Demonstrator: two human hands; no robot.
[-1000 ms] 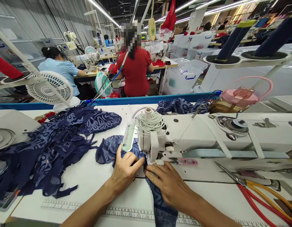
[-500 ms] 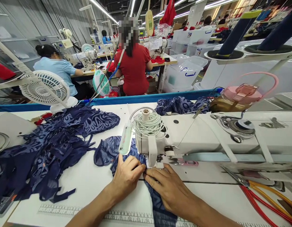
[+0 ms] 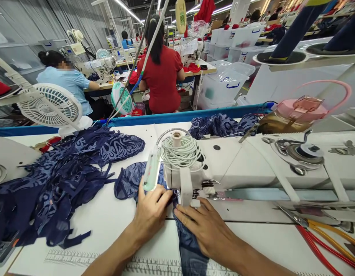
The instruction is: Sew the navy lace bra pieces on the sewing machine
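Note:
A navy patterned fabric piece (image 3: 130, 179) lies partly under the head of a white sewing machine (image 3: 235, 157). My left hand (image 3: 151, 207) is closed on this piece just left of the needle area, its fingers bent and partly behind the small lamp (image 3: 152, 170). Right of it, my right hand (image 3: 202, 228) presses and pinches the edge of the same fabric close to the presser foot. A sheer dark blue length (image 3: 191, 249) runs from there toward me, under that hand. The needle and the fingertips' exact grip are hidden by the machine head.
A heap of navy fabric pieces (image 3: 62, 184) covers the left of the table, with more fabric (image 3: 217, 126) behind the machine. Orange-and-red-handled scissors (image 3: 318, 234) lie right. A white fan (image 3: 51, 105) and pink-lidded jug (image 3: 298, 111) stand behind. Co-workers sit beyond.
My left hand has shifted slightly left and forward, away from my right hand, opening a gap where fabric shows. The right hand stays almost in place. The view has shifted slightly.

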